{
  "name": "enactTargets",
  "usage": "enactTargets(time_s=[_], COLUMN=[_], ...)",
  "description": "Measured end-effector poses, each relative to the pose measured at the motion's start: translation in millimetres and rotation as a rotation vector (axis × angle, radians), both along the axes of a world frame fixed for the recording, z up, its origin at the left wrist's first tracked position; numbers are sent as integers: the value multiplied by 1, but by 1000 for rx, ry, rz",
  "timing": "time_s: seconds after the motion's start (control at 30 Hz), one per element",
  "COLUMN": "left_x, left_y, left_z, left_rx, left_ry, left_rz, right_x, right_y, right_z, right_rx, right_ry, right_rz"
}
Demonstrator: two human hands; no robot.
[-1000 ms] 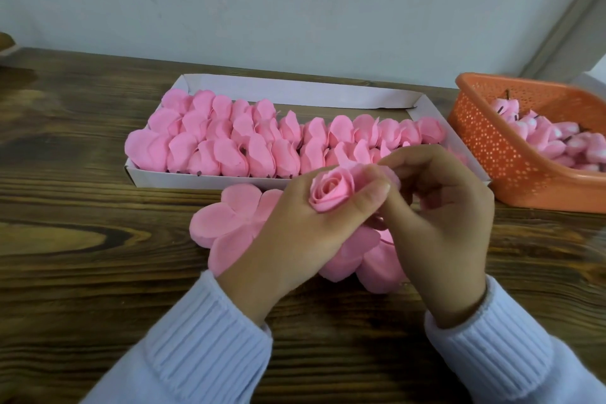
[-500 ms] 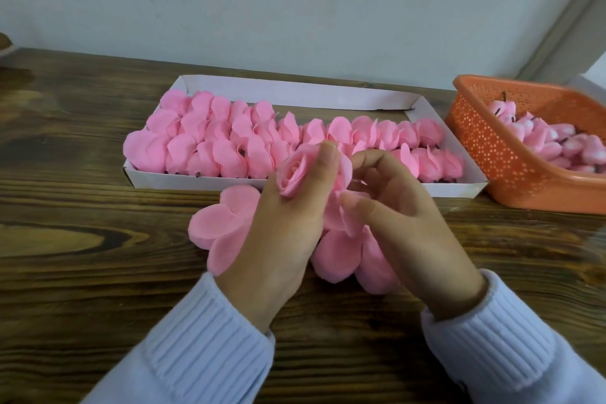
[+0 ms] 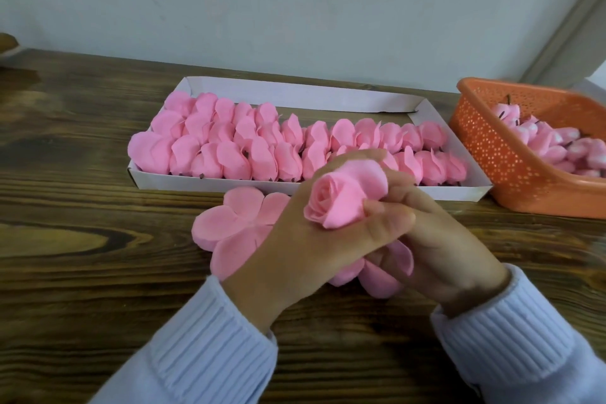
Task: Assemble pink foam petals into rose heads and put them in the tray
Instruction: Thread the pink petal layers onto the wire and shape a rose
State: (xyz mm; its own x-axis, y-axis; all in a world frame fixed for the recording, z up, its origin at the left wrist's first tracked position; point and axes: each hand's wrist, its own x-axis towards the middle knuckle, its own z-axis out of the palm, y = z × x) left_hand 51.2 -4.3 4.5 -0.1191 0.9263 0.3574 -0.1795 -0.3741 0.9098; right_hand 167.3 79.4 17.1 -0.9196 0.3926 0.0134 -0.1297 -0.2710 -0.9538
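Two pale ribbed sleeves (image 3: 203, 348) enter from the lower corners of the frame above the dark wooden counter (image 3: 82, 272). At centre, the left hand (image 3: 305, 249) grasps the rose head (image 3: 341, 200), with the thumb across its lower side and a finger curled over its top; the spiral face of the bloom points toward the left of the frame. The right hand (image 3: 449, 249) lies just right of it, fingers curled against the rear end of the bloom; it cannot be told whether they grip, as the left thumb covers the contact. Flat pink petals (image 3: 236, 223) lie on the counter beneath both hands. Behind them, the white tray (image 3: 328, 95) holds rows of finished roses (image 3: 229, 154). At right, an orange basket (image 3: 492, 154) contains pink buds (image 3: 551, 144).
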Motion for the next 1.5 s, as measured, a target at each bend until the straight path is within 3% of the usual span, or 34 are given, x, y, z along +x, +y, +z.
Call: enactTargets(time_s=[0.17, 0.27, 0.37, 0.5, 0.6, 0.7, 0.83, 1.0, 1.07, 1.13, 1.2, 1.27, 1.5], left_x=[2, 0, 0, 1, 2, 3, 2, 1, -1, -2, -1, -1, 5], left_y=[1, 2, 1, 3, 3, 3, 2, 2, 2, 2, 2, 2, -1], left_z=[-4, -3, 0, 0, 0, -1, -3, -2, -2, -3, -3, -2, 3], left_rx=[-21, -19, -13, -16, -34, -36, -23, -16, -54, -81, -50, -12, -16], left_ry=[-57, -112, -51, 8, 15, 49, 89, 93, 73, 64, 37, -3, -63], left_rz=[138, 270, 386, 451, 435, 401, 311, 275, 272, 273, 298, 318, 314], right_x=[1, 0, -4, -3, -1, -1, 0, -2, -3, -4, -6, -8, -14], right_y=[7, 10, 6, 2, 0, -5, -5, -4, -1, 3, 4, 1, -13], right_z=[2, 2, -4, -9, -7, -6, -4, -1, -2, -4, -6, -8, -13], right_rx=[-104, -123, 127, 684, 989, 1076, 983, 582, 428, 236, 71, 43, -132], right_ry=[-87, -91, -81, 76, 146, 178, 181, 355, 298, 122, -56, -143, -32], right_rz=[19, -79, -351, -684, -778, -795, -819, -662, -689, -651, -493, -323, -116])
